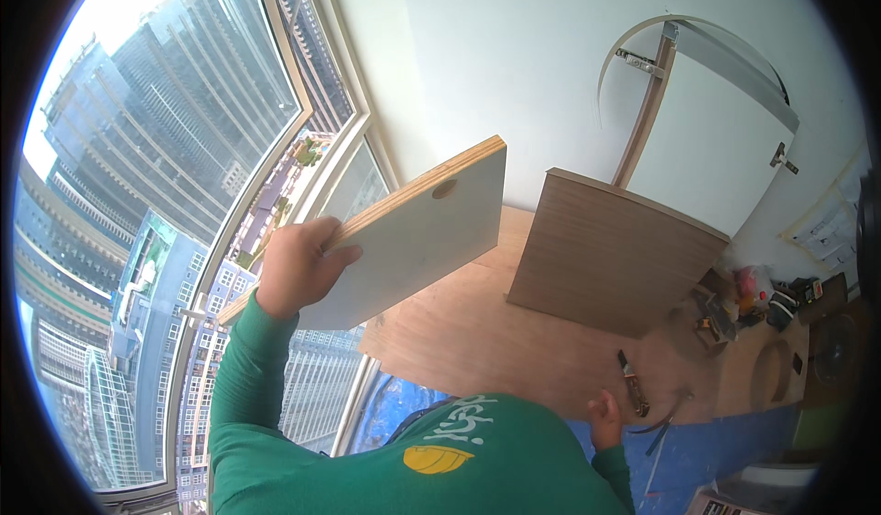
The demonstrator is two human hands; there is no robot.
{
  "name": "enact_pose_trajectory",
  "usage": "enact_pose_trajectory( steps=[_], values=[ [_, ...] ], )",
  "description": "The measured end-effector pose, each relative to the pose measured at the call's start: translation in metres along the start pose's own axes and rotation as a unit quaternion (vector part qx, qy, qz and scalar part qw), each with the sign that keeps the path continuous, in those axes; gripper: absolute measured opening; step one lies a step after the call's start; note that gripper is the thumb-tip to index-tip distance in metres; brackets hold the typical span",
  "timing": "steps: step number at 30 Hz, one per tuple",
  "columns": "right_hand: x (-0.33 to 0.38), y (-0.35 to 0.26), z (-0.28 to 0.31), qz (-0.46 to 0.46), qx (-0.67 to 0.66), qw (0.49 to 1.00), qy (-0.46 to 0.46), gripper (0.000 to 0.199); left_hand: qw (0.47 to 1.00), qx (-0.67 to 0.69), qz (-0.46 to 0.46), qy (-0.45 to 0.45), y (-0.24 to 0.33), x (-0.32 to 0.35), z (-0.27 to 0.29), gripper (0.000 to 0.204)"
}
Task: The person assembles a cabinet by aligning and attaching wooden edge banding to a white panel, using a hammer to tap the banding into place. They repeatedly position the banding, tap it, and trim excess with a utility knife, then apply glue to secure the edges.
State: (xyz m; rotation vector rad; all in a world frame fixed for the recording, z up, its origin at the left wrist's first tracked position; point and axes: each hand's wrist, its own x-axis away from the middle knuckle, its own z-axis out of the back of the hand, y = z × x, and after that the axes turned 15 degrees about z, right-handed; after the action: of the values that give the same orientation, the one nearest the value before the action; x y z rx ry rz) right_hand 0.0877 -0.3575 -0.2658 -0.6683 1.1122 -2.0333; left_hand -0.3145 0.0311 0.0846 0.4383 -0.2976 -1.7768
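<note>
My left hand (303,267) is closed round the plywood edge of a white-faced cabinet door panel (413,230), which it holds up, tilted, in front of the window. A round hinge hole shows near the panel's far end. Low on the right, my right hand (605,421) hangs over the front of the wooden worktop (459,322) with its fingers apart and nothing visible in them. Closest to it on the worktop lies a utility knife (633,385). A strip of dark edging (668,416) lies just right of the knife.
Against the wall lean a brown wood-grain panel (615,258) and a white panel (707,139) with hinges attached. A loop of thin edge banding (610,51) arches over them. Tools (711,318) crowd the right end. Blue sheeting (711,451) lies in front; a large window (197,331) is at left.
</note>
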Motion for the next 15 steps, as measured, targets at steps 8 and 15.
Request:
enact_pose_trajectory(
  steps=[8, 15],
  values=[
    [0.000, -0.012, -0.022, -0.017, -0.012, 1.000, 0.015, 0.056, 0.998, -0.022, -0.045, -0.037, -0.009, -0.100, -0.070, 0.032],
    [0.021, -0.002, -0.027, -0.023, -0.020, 0.998, 0.048, 0.055, 0.989, -0.066, -0.081, -0.101, 0.018, -0.179, -0.110, 0.033]
  ],
)
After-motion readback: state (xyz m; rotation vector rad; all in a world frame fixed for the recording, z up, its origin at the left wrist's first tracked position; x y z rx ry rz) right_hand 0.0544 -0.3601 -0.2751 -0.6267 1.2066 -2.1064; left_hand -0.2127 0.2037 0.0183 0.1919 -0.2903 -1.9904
